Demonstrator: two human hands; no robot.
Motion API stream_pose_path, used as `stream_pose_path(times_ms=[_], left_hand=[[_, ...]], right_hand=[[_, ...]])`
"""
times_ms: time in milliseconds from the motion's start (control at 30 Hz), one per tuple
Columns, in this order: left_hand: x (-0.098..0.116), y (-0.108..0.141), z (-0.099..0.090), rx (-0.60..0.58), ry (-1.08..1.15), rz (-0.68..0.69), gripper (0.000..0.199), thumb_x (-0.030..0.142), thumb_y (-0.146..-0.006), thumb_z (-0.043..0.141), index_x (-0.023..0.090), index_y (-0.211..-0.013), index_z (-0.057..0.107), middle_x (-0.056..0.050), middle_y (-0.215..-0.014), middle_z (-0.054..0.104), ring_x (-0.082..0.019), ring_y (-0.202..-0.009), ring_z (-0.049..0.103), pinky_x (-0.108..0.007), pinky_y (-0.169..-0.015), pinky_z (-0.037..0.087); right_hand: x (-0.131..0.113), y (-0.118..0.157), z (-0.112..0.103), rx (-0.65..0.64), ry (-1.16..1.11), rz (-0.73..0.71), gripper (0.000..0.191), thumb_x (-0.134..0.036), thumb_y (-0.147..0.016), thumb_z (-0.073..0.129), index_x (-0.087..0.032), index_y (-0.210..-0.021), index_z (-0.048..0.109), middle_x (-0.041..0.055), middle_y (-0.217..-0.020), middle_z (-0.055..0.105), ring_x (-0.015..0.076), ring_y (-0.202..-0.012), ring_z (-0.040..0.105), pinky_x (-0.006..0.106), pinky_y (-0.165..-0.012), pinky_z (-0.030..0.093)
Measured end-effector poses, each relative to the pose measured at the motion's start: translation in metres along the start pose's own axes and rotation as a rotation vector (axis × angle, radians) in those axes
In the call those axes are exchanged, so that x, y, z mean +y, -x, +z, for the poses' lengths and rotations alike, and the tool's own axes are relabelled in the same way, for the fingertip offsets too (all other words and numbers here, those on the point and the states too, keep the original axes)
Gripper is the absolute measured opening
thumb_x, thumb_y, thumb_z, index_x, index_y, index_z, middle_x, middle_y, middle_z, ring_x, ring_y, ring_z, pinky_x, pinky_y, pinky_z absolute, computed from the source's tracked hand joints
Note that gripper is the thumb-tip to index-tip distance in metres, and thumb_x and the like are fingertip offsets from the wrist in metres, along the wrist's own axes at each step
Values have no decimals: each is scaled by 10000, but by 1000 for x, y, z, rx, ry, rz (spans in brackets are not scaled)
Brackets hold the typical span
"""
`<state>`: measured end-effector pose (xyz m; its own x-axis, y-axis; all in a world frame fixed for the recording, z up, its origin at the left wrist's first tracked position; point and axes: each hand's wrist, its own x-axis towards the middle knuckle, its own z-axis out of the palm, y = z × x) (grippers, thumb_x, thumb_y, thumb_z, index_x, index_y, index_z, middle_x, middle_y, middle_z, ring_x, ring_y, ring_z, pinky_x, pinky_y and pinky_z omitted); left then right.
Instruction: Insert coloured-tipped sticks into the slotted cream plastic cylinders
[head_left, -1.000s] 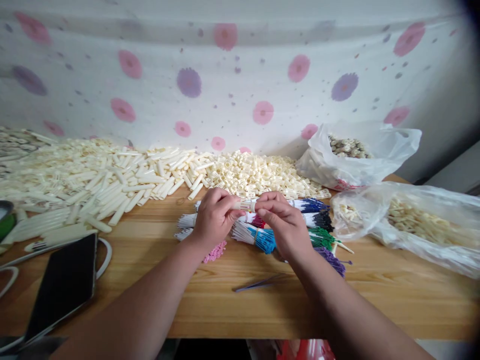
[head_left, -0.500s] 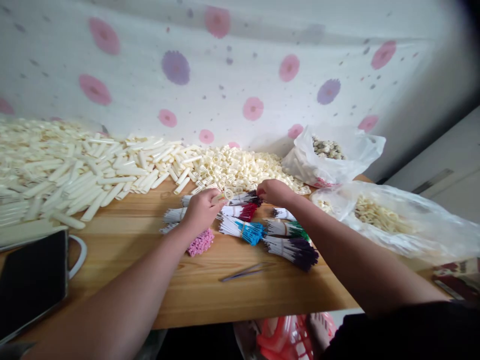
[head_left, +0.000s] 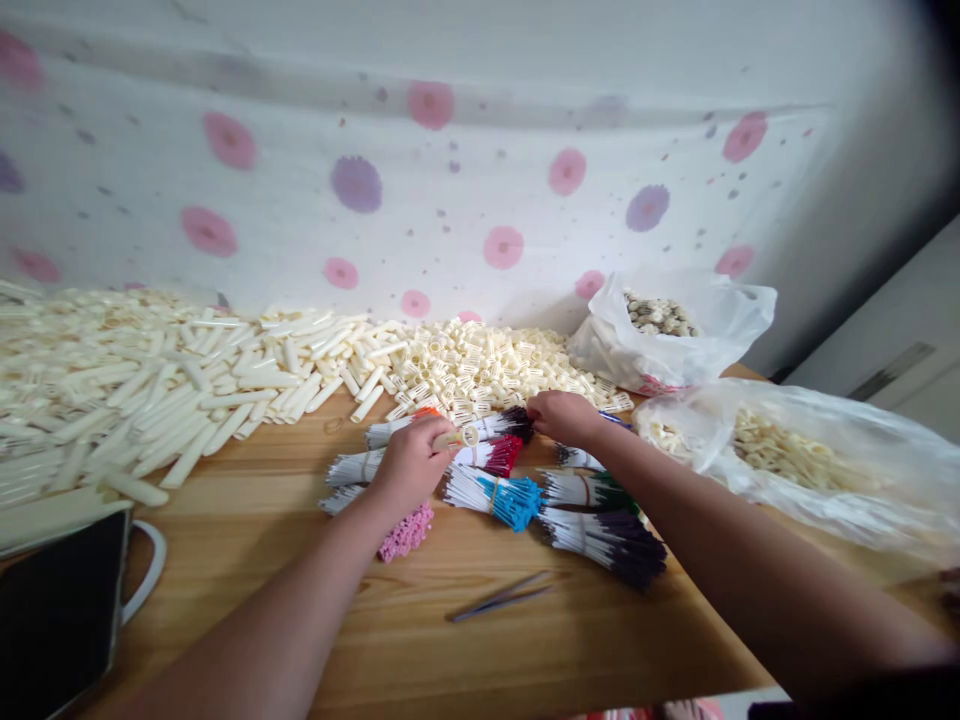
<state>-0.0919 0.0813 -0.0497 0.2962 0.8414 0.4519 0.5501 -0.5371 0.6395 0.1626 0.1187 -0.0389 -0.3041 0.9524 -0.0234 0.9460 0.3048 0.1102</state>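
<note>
My left hand point(head_left: 409, 465) is closed around a short cream plastic tube point(head_left: 457, 438), its ring-shaped open end pointing right. My right hand point(head_left: 564, 416) has its fingers pinched together beside the dark-tipped end of a bundle of thin white sticks point(head_left: 514, 423); whatever they hold is hidden. Below the hands lie more banded bundles: a red-tipped bundle point(head_left: 504, 456), a bright blue-tipped bundle point(head_left: 511, 500), a dark purple-tipped bundle point(head_left: 607, 545) and a pink-tipped bundle point(head_left: 406, 532), partly behind my left wrist. A pair of metal tweezers point(head_left: 499, 598) rests on the wood nearer to me.
Long cream tubes point(head_left: 225, 400) are heaped at the left, slotted short cream pieces point(head_left: 487, 365) at the back middle. Two plastic bags of small parts, an upright bag point(head_left: 611, 345) and a flatter bag point(head_left: 847, 430), stand right. A black-screened device point(head_left: 64, 610) lies front left on the table point(head_left: 360, 640).
The camera view has tilted upward, so the table appears lower. My right hand stays near the dark-tipped bundle, slightly further right; my left hand still grips the tube.
</note>
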Motion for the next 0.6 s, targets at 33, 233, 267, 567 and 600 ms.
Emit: stream_pose_path(times_ms=[33,233,267,567,600], left_hand=[[1,0,0,-2,-7,3,124,124,-742,581,162,-630,543,37,-623,531,-111,-619,490,-213,-587,346],[1,0,0,-1,-31,3,99,156,-753,584,162,-655,570,32,-638,523,-115,-642,482,-218,-604,353],[1,0,0,2,-28,0,98,156,-751,586,162,-654,569,33,-639,523,-113,-638,478,-217,-603,353],[4,0,-2,5,-1,1,131,180,-764,590,162,-640,550,35,-633,513,-108,-628,470,-218,-607,354],[4,0,-2,2,1,1,139,189,-770,584,162,-638,549,35,-630,512,-108,-627,468,-218,-606,353]], right_hand=[[1,0,2,9,-7,-3,138,-279,-802,577,-215,-908,638,48,-946,662,192,-857,602,249,-642,408],[4,-2,4,30,-65,-37,166,-241,-761,587,-218,-919,631,34,-917,670,174,-804,592,233,-585,330],[4,-1,3,33,-75,-46,170,-235,-760,590,-216,-924,628,32,-914,670,168,-799,588,231,-585,326],[4,8,-7,53,-136,-72,201,-219,-760,623,-187,-957,642,48,-833,672,168,-711,574,240,-570,320],[4,8,-8,54,-149,-91,221,-202,-761,619,-187,-980,641,49,-853,674,166,-728,576,238,-587,334]])
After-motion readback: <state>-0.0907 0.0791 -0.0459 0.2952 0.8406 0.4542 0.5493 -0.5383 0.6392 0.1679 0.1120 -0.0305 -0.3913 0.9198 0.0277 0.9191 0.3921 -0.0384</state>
